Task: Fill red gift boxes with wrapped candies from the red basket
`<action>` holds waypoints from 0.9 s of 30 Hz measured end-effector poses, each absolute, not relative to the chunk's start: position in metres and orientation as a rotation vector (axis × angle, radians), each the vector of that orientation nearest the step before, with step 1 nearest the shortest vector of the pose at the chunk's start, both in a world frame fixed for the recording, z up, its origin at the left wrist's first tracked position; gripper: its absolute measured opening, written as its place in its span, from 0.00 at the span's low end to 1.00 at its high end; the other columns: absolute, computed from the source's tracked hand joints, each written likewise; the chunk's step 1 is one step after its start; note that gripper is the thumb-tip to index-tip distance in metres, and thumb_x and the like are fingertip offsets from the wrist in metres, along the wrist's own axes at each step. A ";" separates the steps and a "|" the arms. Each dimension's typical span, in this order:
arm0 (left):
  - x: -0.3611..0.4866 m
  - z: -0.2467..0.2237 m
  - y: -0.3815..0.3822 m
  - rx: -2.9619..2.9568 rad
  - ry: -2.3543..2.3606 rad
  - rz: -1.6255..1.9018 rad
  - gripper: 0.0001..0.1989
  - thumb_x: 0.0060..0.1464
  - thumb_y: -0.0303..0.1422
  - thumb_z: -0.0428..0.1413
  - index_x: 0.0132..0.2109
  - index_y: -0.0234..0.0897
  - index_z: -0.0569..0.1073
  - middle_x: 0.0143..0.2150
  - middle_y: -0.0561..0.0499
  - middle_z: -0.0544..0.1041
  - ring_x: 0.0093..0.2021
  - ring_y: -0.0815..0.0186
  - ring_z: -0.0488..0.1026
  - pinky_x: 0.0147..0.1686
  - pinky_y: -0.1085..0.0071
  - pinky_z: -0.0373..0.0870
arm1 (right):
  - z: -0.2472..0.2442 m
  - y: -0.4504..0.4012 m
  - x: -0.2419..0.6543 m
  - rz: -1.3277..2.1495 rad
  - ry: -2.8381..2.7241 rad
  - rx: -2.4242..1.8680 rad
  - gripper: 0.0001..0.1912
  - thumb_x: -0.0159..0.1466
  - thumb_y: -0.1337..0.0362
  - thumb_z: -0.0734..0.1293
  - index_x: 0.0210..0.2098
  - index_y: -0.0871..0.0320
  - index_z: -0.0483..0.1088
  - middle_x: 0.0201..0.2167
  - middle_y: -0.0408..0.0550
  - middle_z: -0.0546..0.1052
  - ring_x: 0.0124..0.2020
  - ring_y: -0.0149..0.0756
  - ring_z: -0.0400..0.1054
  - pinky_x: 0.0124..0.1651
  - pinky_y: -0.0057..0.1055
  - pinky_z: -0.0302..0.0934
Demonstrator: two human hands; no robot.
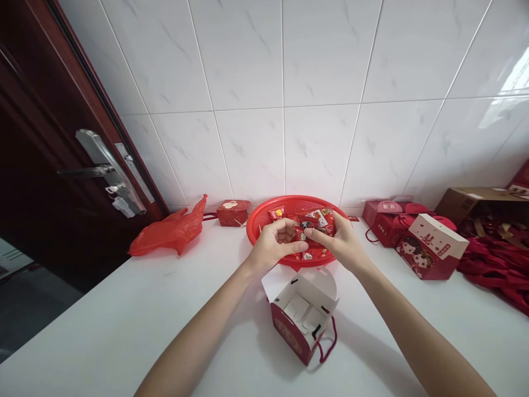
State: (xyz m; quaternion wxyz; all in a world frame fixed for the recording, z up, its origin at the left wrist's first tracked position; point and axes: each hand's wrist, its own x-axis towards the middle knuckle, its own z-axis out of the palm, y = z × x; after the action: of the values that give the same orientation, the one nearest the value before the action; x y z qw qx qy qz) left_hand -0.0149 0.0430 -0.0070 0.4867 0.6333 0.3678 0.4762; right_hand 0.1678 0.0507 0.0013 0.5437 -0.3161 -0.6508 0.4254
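Over the red plastic basket (254, 212), my left hand (275, 242) has its fingers curled and its thumb against a small red-wrapped sweet (301, 237). My right hand (341, 242) is closed around a larger shiny red snack packet (320, 219), its thumb reaching across to the small sweets. Part of what lies between the fingers is hidden. More red packets lie in the basket, among them one with a yellow mark (276, 213). Just below my hands stands an opened red gift box (291, 333), white inside, with a dark red cord handle (333, 344).
A crumpled red plastic bag (167, 231) and a small red box (232, 214) sit to the left. Several red gift boxes (430, 248), a brown carton (458, 204) and dark red ribbon (491, 264) are at the right. A tiled wall (248, 149) rises behind the white table (198, 353).
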 end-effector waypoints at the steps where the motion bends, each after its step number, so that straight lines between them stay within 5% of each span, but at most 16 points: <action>1: -0.015 -0.006 0.042 1.535 0.872 1.154 0.25 0.40 0.40 0.73 0.43 0.34 0.75 0.40 0.49 0.76 0.41 0.64 0.73 0.43 0.66 0.71 | 0.001 0.050 0.168 1.000 -1.541 -0.747 0.16 0.57 0.55 0.76 0.40 0.56 0.74 0.40 0.49 0.82 0.40 0.43 0.77 0.43 0.38 0.71; 10: -0.017 -0.001 0.040 1.496 0.761 1.153 0.21 0.37 0.36 0.74 0.38 0.35 0.77 0.37 0.51 0.76 0.38 0.66 0.73 0.42 0.68 0.72 | 0.002 0.048 0.172 1.161 -1.492 -0.686 0.17 0.56 0.56 0.77 0.42 0.55 0.76 0.41 0.48 0.83 0.42 0.45 0.77 0.44 0.38 0.72; 17: -0.015 0.003 0.034 1.532 0.786 1.203 0.17 0.46 0.43 0.70 0.38 0.35 0.79 0.37 0.50 0.78 0.38 0.65 0.75 0.42 0.68 0.74 | 0.004 0.047 0.178 1.131 -1.513 -0.682 0.18 0.56 0.56 0.78 0.43 0.55 0.76 0.41 0.47 0.83 0.41 0.43 0.77 0.44 0.37 0.72; 27: -0.013 0.006 0.027 1.534 0.779 1.233 0.14 0.45 0.39 0.70 0.36 0.35 0.80 0.35 0.49 0.81 0.37 0.63 0.78 0.43 0.66 0.77 | 0.011 0.043 0.186 1.164 -1.495 -0.662 0.17 0.56 0.52 0.77 0.39 0.55 0.76 0.41 0.48 0.83 0.40 0.44 0.78 0.42 0.36 0.72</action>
State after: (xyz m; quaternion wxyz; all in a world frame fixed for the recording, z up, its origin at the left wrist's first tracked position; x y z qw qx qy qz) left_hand -0.0133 0.0269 0.0058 0.4901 0.6317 0.3208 0.5077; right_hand 0.1858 0.0430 0.0112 0.5373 -0.2783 -0.6281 0.4893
